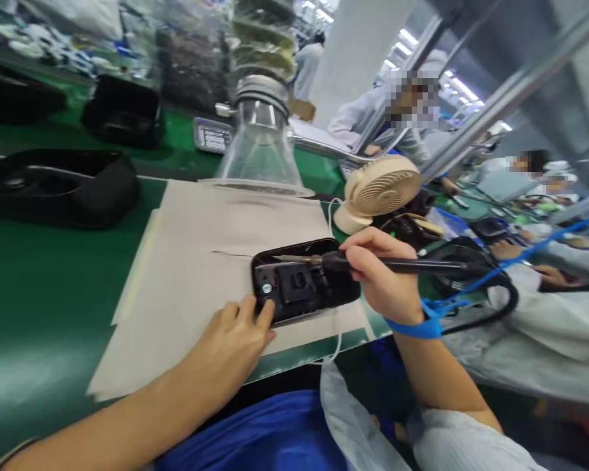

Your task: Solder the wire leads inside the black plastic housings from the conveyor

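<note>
A black plastic housing (299, 288) lies open side up on white paper sheets (191, 261), with dark parts and a small round silver part inside. My left hand (240, 333) is closed at its near left corner, fingers bent against the edge. My right hand (385, 275) grips a soldering iron (412, 265) like a pen. The iron's thin tip points left over the housing's far left part; whether it touches anything I cannot tell. From the housing's left end a thin dark wire (230, 254) runs out over the paper. A blue wrist strap (417, 327) circles my right wrist.
A clear funnel-shaped hood (262, 147) on a ribbed duct hangs beyond the paper. A beige fan (383, 186) stands right of it. More black housings (59, 186) lie at the left on the green bench (39, 281). Co-workers sit along the right.
</note>
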The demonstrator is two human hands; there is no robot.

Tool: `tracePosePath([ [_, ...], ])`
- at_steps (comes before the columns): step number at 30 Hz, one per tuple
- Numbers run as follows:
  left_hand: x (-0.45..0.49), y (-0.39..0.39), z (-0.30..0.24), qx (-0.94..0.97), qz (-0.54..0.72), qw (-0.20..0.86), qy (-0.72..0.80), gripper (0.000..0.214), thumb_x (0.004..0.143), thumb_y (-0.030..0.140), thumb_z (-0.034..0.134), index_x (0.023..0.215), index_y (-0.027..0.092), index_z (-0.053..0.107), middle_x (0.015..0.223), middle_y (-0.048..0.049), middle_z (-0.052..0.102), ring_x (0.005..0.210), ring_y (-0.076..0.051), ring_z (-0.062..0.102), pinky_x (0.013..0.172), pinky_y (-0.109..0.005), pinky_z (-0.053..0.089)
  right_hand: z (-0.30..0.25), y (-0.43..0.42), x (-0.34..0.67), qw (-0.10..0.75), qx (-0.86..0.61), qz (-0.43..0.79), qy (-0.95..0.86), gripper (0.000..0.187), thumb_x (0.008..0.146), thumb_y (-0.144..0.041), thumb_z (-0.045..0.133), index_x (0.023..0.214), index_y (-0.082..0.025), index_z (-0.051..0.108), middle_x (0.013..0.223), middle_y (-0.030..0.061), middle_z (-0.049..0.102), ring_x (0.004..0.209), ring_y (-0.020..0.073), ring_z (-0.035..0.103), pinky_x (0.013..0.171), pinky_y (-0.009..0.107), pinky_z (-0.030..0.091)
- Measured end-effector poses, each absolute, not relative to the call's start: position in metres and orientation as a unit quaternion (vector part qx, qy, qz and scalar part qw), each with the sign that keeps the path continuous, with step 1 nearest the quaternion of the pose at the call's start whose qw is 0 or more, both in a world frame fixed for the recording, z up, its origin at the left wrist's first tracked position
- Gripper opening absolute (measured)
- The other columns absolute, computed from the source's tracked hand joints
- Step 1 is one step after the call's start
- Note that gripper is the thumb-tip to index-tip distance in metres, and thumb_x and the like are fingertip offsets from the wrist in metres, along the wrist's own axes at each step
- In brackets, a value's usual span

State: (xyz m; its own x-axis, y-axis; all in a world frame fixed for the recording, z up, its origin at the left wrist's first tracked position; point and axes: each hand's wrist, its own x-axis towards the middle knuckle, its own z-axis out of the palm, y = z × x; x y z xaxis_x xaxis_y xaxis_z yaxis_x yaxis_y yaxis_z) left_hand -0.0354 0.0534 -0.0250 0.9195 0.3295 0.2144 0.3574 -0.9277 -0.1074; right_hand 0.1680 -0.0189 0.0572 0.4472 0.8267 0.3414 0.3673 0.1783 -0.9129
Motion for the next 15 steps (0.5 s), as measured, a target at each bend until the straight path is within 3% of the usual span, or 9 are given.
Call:
tracePosePath([
  [3, -0.031, 0.049, -0.012, -0.976, -0.106, 0.074, -0.175, 0.035, 0.085, 0.032, 0.059, 0.109, 0.008, 0.063, 0.077, -0.0091, 0.060, 0.063, -0.021, 0.056, 0.054, -0.032, 0.047, 0.056, -0.016, 0.166, 0.568, -0.633, 0.196, -0.489, 0.015, 0.075, -0.012, 0.058, 0.064, -0.020, 0.063, 0.050, -0.0050, 0.051, 0.044, 0.0078, 0.041, 0.041, 0.022, 0.028],
  [9, -0.033, 0.054, -0.019, -0.981, -0.100, 0.081, -0.147, 0.051, 0.084, 0.035, 0.061, 0.120, -0.001, 0.055, 0.072, -0.0079, 0.058, 0.062, -0.020, 0.056, 0.053, -0.031, 0.047, 0.057, -0.013, 0.164, 0.476, -0.678, 0.151, -0.539, 0.019, 0.077, -0.011, 0.056, 0.062, -0.022, 0.060, 0.047, -0.0050, 0.047, 0.041, 0.0079, 0.038, 0.038, 0.024, 0.026],
  [15, -0.025, 0.066, -0.017, -0.984, -0.024, -0.005, -0.175, 0.055, 0.085, 0.037, 0.060, 0.127, 0.003, 0.051, 0.072, -0.0094, 0.063, 0.064, -0.021, 0.060, 0.058, -0.032, 0.049, 0.059, -0.015, 0.163, 0.477, -0.675, 0.131, -0.547, 0.017, 0.081, -0.017, 0.058, 0.067, -0.024, 0.061, 0.055, -0.0025, 0.053, 0.046, 0.0099, 0.044, 0.041, 0.026, 0.032],
])
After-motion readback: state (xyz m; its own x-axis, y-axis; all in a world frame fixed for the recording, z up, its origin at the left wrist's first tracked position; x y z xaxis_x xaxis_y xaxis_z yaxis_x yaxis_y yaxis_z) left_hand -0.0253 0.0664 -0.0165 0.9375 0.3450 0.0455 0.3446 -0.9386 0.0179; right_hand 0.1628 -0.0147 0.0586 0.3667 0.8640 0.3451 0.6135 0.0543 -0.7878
